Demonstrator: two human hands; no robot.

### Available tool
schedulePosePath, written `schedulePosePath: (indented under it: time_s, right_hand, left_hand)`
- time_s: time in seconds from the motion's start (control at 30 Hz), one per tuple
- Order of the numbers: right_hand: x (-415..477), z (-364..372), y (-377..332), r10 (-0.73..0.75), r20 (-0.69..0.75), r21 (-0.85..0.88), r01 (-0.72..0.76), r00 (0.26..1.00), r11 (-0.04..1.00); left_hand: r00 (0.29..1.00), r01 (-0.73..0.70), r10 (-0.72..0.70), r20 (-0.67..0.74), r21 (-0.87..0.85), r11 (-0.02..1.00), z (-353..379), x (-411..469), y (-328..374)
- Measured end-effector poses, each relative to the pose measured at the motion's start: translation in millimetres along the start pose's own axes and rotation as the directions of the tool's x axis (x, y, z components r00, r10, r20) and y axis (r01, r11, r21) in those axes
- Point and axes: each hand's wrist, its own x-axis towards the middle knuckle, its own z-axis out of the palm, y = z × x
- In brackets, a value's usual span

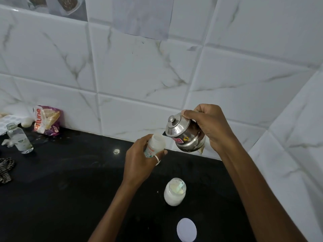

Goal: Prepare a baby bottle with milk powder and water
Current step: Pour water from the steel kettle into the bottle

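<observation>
We held the baby bottle (pixel 156 145) in our left hand (pixel 139 159), above the black surface (pixel 70 189) and near the tiled wall (pixel 139 75). Its long axis stood close to upright, leaning a little to the right, with the open, capless mouth pointing up. Our left fingers and thumb were curled round its lower body, a ring (pixel 157 158) showing on one finger. We could not tell what was in the whitish bottle.

Our right hand (pixel 211 126) gripped a small steel pot (pixel 185 136) from behind, fingers wrapped round it. The pot was tipped to the left, its knobbed lid on and its dark spout just at the rim of the bottle's mouth. No stream was clear to see.

Nearer to us an open glass jar (pixel 174 192) stood upright on the surface, holding white powder. Its round white lid (pixel 186 229) lay flat just beside it. Well apart at the left stood a clear glass bottle (pixel 20 138), a printed packet (pixel 46 120) leaning at the wall, and a striped cloth (pixel 6 170)
</observation>
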Motion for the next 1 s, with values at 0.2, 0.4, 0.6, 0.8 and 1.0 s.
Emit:
schedulePosePath:
  time_s: [0.2,0.4,0.6,0.8,1.0]
  right_hand:
    - [4.9,5.1,-0.7,-0.017,0.002,-0.046,0.017,1.0,0.999]
    - [8.7,8.6,-4.0,-0.028,0.007,-0.065,0.028,1.0,0.997]
    - [13.0,10.3,-7.7,-0.046,0.01,-0.094,0.046,0.999,0.994]
    - [15.1,8.6,-8.8,-0.053,0.017,-0.115,0.055,0.998,0.992]
    - [15.0,6.6,-12.9,-0.062,0.014,-0.13,0.063,0.998,0.989]
  left_hand:
    - [1.0,0.0,0.0,-0.007,0.001,1.0,0.8,3.0,-4.3]
    - [1.0,0.004,-0.003,-0.014,0.015,1.0,0.9,4.9,-6.6]
    - [1.0,-0.006,0.006,-0.012,0.015,1.0,2.9,6.0,-8.8]
    - [1.0,-0.004,0.005,-0.012,0.015,1.0,5.1,6.2,-9.8]
    - [1.0,-0.006,0.006,-0.004,0.012,1.0,5.6,6.0,-11.2]
